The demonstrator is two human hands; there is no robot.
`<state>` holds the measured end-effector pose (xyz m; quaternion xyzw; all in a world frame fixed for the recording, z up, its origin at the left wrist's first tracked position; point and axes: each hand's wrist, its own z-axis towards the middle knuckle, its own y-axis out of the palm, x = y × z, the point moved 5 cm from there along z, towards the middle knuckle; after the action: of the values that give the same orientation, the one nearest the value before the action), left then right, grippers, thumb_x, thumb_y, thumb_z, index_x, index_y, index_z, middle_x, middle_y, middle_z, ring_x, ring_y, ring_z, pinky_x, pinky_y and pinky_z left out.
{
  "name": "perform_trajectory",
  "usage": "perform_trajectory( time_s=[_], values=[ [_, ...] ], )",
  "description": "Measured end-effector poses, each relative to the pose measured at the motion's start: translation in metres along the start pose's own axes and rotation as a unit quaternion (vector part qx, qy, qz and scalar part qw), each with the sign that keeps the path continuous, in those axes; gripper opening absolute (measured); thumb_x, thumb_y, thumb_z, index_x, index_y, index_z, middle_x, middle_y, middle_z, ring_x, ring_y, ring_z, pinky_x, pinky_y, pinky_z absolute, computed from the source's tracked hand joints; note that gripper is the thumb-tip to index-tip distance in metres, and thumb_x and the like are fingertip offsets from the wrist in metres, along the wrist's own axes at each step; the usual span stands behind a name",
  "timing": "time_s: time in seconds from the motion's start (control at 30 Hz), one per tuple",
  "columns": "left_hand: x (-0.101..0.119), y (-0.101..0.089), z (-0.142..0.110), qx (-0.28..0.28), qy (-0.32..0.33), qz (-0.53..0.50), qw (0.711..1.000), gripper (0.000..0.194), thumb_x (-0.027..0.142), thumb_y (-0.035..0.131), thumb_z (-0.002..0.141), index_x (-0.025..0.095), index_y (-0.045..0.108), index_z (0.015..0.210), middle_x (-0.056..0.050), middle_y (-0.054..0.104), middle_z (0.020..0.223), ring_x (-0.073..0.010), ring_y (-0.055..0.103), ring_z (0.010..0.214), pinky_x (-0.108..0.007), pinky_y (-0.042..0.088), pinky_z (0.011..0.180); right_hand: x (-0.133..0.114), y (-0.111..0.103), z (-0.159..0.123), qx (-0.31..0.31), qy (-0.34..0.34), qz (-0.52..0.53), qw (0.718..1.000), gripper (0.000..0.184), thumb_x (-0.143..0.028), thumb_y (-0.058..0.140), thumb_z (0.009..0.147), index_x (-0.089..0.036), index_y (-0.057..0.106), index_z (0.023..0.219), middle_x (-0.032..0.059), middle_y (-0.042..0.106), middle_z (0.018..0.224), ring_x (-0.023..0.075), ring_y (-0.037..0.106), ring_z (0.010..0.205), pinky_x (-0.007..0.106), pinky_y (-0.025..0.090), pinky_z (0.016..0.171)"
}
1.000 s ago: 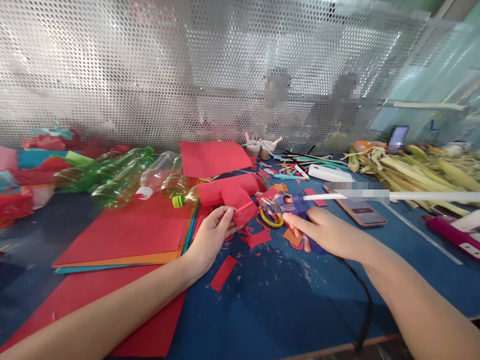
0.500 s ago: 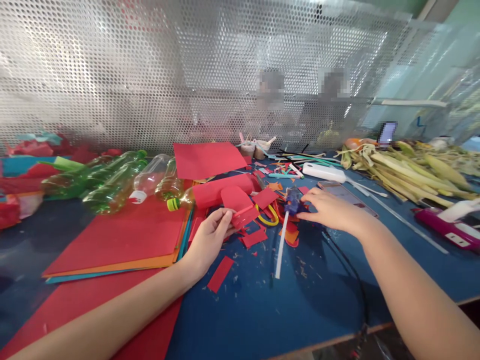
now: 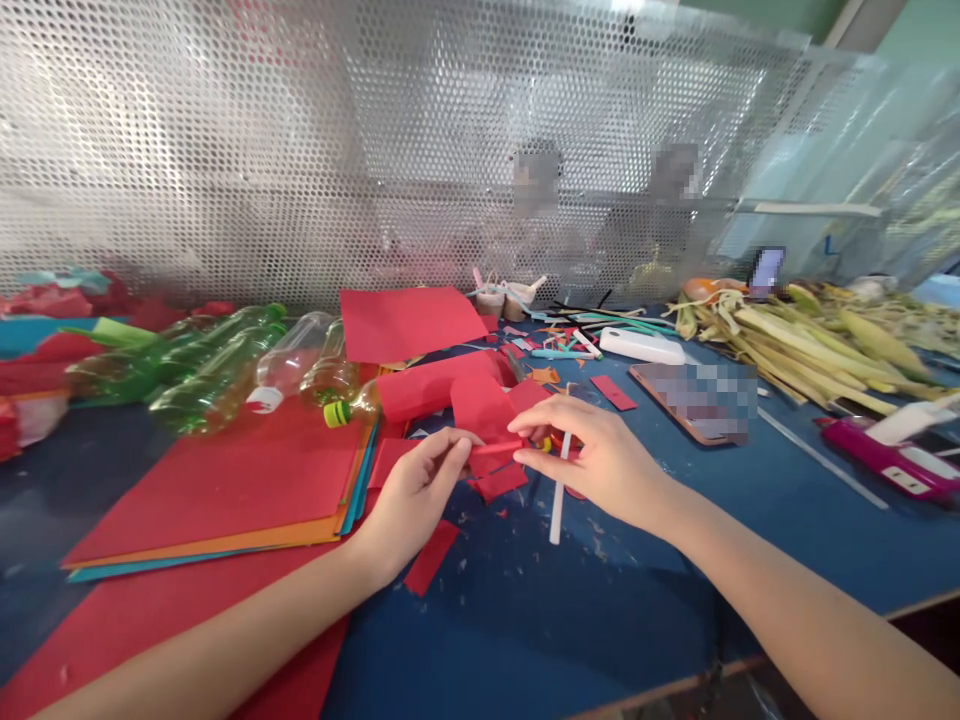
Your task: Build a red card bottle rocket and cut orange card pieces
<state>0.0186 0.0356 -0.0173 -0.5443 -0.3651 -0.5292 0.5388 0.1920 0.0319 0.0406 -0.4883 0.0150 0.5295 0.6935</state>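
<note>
In the head view my left hand (image 3: 420,490) pinches the left end of a small folded piece of red paper (image 3: 495,450). At the paper's other end, the thumb and fingers of my right hand (image 3: 585,450) are closed on it. A white stick (image 3: 558,500) lies just under my right hand, its upper part covered by the fingers. Behind the hands rests a bottle wrapped in red paper (image 3: 427,388), with a yellow-green cap (image 3: 337,413). Red paper scraps (image 3: 501,483) lie beneath, and a loose red strip (image 3: 432,558) is beside my left wrist.
Stacked coloured sheets (image 3: 225,490) lie at left, with green and clear bottles (image 3: 217,390) behind. A phone (image 3: 690,400), a white device (image 3: 642,346), corn husks (image 3: 810,345) and a purple power strip (image 3: 892,460) are at right. A perforated sheet (image 3: 300,150) hangs behind; people sit beyond it.
My right hand has left the dark blue object with the black cord and moved left to grip the folded red paper. My left hand still holds it. The phone is more exposed.
</note>
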Motion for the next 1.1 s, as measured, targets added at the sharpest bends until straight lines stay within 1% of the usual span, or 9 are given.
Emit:
perform_trajectory(
  time_s=[0.13, 0.2, 0.3, 0.4, 0.5, 0.67, 0.77, 0.83, 1.1],
  values=[
    [0.003, 0.001, 0.0, 0.002, -0.01, -0.039, 0.999, 0.03, 0.049, 0.054, 0.083, 0.021, 0.066, 0.088, -0.001, 0.063, 0.082, -0.0191, 0.061, 0.082, -0.034, 0.049, 0.087, 0.005, -0.003, 0.002, -0.007, 0.015, -0.002, 1.0, 0.004, -0.018, 0.062, 0.086, -0.022, 0.064, 0.087, 0.0008, 0.064, 0.084, 0.0136, 0.061, 0.077, 0.026, 0.049, 0.075],
    [0.003, 0.001, 0.0, 0.017, -0.031, -0.089, 0.995, 0.033, 0.052, 0.058, 0.08, 0.02, 0.066, 0.086, -0.002, 0.065, 0.083, -0.0206, 0.063, 0.085, -0.033, 0.05, 0.086, 0.011, -0.006, 0.003, -0.008, 0.052, 0.015, 0.998, 0.003, -0.022, 0.061, 0.086, -0.022, 0.063, 0.084, 0.0007, 0.065, 0.083, 0.0142, 0.061, 0.076, 0.026, 0.049, 0.071],
    [0.001, -0.001, -0.001, 0.038, -0.056, -0.158, 0.985, 0.036, 0.054, 0.061, 0.077, 0.019, 0.066, 0.082, -0.004, 0.068, 0.084, -0.0219, 0.064, 0.088, -0.032, 0.05, 0.084, 0.027, -0.009, 0.003, -0.029, 0.131, 0.083, 0.987, 0.009, -0.028, 0.059, 0.086, -0.02, 0.06, 0.083, 0.0011, 0.063, 0.082, 0.0143, 0.06, 0.072, 0.026, 0.049, 0.067],
    [0.001, -0.002, -0.001, 0.036, -0.062, -0.182, 0.981, 0.034, 0.053, 0.062, 0.077, 0.019, 0.065, 0.08, -0.003, 0.067, 0.081, -0.02, 0.063, 0.086, -0.03, 0.05, 0.083, 0.039, -0.01, 0.003, -0.072, 0.175, 0.13, 0.973, 0.013, -0.032, 0.056, 0.085, -0.02, 0.058, 0.085, 0.0023, 0.062, 0.085, 0.0153, 0.06, 0.077, 0.028, 0.05, 0.072],
    [0.001, -0.003, -0.001, 0.043, -0.064, -0.171, 0.982, 0.031, 0.05, 0.065, 0.075, 0.019, 0.066, 0.078, -0.001, 0.062, 0.082, -0.0165, 0.06, 0.084, -0.025, 0.049, 0.08, 0.043, -0.007, 0.003, -0.11, 0.197, 0.146, 0.963, 0.014, -0.034, 0.056, 0.084, -0.02, 0.057, 0.087, 0.0043, 0.063, 0.091, 0.0168, 0.06, 0.083, 0.031, 0.049, 0.077],
    [0.002, 0.001, 0.0, 0.024, -0.072, -0.167, 0.983, 0.023, 0.041, 0.068, 0.073, 0.019, 0.067, 0.079, 0.0, 0.06, 0.086, -0.0152, 0.058, 0.082, -0.024, 0.049, 0.077, 0.04, 0.002, 0.001, -0.131, 0.212, 0.177, 0.952, 0.014, -0.034, 0.059, 0.081, -0.02, 0.057, 0.083, 0.0053, 0.063, 0.096, 0.0175, 0.06, 0.086, 0.033, 0.049, 0.08],
    [0.003, 0.002, 0.001, 0.013, -0.074, -0.159, 0.984, 0.012, 0.029, 0.065, 0.072, 0.021, 0.067, 0.08, 0.001, 0.061, 0.082, -0.014, 0.058, 0.078, -0.024, 0.049, 0.076, 0.04, 0.005, 0.001, -0.134, 0.209, 0.176, 0.953, 0.015, -0.034, 0.06, 0.081, -0.02, 0.058, 0.081, 0.006, 0.064, 0.097, 0.0173, 0.061, 0.083, 0.034, 0.048, 0.079],
    [0.003, 0.002, 0.0, 0.009, -0.075, -0.154, 0.985, 0.01, 0.025, 0.061, 0.072, 0.021, 0.067, 0.08, 0.002, 0.061, 0.08, -0.014, 0.059, 0.076, -0.025, 0.05, 0.076, 0.041, 0.005, 0.0, -0.132, 0.208, 0.168, 0.955, 0.015, -0.034, 0.061, 0.08, -0.019, 0.059, 0.08, 0.0063, 0.064, 0.097, 0.0175, 0.061, 0.083, 0.034, 0.048, 0.077],
    [0.004, 0.002, -0.002, 0.003, -0.074, -0.129, 0.989, 0.014, 0.026, 0.056, 0.071, 0.021, 0.066, 0.08, 0.001, 0.061, 0.077, -0.0164, 0.06, 0.078, -0.03, 0.05, 0.08, 0.044, 0.008, 0.0, -0.133, 0.202, 0.163, 0.957, 0.015, -0.034, 0.062, 0.079, -0.019, 0.061, 0.079, 0.0061, 0.064, 0.098, 0.0186, 0.061, 0.087, 0.033, 0.048, 0.079]
  ],
)
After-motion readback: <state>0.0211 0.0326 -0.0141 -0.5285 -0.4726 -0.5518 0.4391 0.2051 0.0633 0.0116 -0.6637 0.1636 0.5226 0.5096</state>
